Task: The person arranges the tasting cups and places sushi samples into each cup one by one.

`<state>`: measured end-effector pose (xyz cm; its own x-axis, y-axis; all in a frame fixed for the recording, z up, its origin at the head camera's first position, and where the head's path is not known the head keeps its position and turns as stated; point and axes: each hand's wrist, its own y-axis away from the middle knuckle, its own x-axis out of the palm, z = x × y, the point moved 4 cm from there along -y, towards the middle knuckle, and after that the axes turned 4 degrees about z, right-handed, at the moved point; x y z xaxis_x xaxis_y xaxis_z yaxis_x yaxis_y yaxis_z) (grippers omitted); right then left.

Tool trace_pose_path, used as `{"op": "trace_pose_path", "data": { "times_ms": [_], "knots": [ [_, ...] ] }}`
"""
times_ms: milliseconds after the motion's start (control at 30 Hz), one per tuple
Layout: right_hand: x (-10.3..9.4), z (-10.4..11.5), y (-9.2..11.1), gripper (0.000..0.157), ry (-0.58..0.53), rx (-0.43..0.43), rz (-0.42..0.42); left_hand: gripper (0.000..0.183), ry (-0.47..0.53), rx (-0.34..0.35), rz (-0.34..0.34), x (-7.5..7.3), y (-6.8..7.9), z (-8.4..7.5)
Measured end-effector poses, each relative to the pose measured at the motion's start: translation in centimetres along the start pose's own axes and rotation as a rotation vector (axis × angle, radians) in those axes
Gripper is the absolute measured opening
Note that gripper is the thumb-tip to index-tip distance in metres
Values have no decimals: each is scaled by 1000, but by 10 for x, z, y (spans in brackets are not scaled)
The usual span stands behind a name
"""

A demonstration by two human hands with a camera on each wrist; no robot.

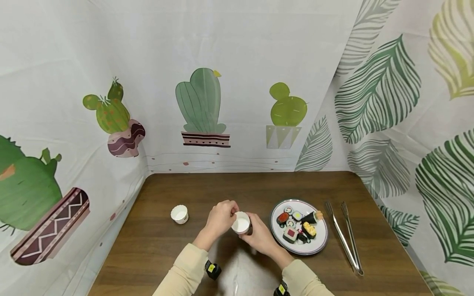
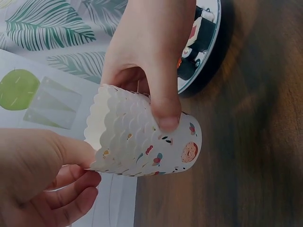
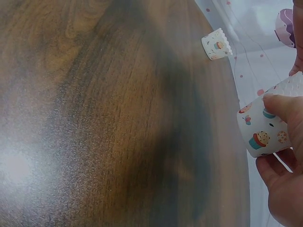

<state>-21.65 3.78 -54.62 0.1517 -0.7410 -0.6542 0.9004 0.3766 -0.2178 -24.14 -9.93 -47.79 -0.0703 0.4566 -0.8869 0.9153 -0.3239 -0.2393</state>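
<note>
Cactus-print cloth (image 1: 244, 49) behind a brown counter (image 1: 148, 255), paper cups in both hands

Large leaves pattern the cloth's right side. Over the counter, at the front middle, a person in cream sleeves (image 1: 189, 263) holds a stack of cups (image 1: 241, 224), white with scalloped rims and small printed cupcakes. The right hand (image 1: 261, 235) is clamped around the stack's side, thumb opposite fingers. The left hand (image 1: 221, 216) pinches the rim, thumb and forefinger together on its edge. Well apart to the left, a single cup (image 1: 179, 214) stands upright on the counter. Near the right hand lies a round, dark-rimmed plate (image 1: 311, 245) bearing assorted sushi (image 1: 290, 234). Just beside it, farther right, metal tongs (image 1: 345, 242) rest with their arms spread, tips pointing toward the back wall cloth.
</note>
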Motion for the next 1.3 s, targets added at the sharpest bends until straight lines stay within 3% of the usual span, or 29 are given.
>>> {"op": "trace_pose_path", "data": {
  "times_ms": [733,1300],
  "knots": [
    [0,-2,0,63,-15,0,-3,14,-43,29,-56,-11,-2,-8],
    [0,0,3,63,-29,1,-6,14,-51,60,-80,-36,-10,-13]
  ]
}}
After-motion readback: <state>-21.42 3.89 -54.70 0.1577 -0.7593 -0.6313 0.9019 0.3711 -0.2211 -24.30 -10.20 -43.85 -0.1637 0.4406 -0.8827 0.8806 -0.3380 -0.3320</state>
